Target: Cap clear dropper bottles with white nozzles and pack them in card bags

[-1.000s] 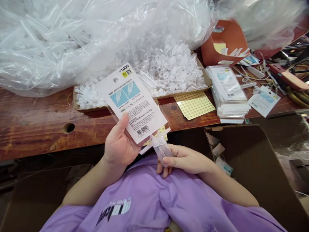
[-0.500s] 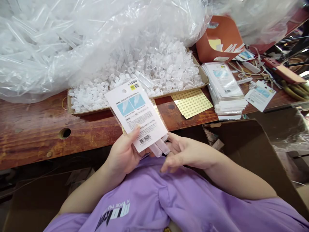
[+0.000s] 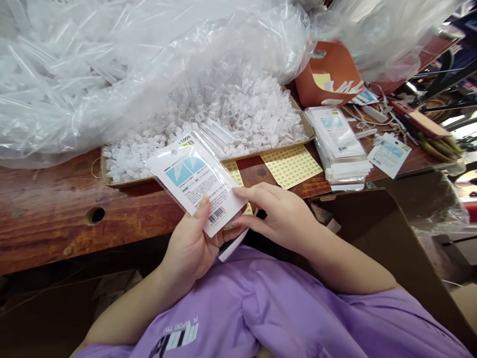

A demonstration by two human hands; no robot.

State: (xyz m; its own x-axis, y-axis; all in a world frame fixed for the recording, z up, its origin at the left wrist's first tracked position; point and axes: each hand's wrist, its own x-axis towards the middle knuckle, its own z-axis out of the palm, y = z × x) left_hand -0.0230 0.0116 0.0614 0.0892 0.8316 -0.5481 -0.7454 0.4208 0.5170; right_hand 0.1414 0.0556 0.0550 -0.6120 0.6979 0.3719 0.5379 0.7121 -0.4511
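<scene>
A clear plastic bag with a printed card (image 3: pixel 194 174) in it is held tilted above the front edge of the table. My left hand (image 3: pixel 194 246) grips its lower end, thumb on the front beside the barcode and fingers behind. At the bag's lower right edge, my right hand (image 3: pixel 285 214) has its fingers closed on the border. A whitish flap (image 3: pixel 234 246) sticks out below the bag, between the hands. The card hides what lies behind it.
Behind the bag, a shallow cardboard tray (image 3: pixel 139 180) holds many small translucent plastic pieces, under a large plastic sack (image 3: pixel 122 64). To the right are yellow sticker sheets (image 3: pixel 294 166), stacked packs (image 3: pixel 335 134), a loose card (image 3: pixel 390 153) and an orange basket (image 3: pixel 309 82).
The translucent tubes that stuck out of the bag's lower end no longer show. My right hand has moved up and closed on the bag's edge, and the whitish flap now shows below.
</scene>
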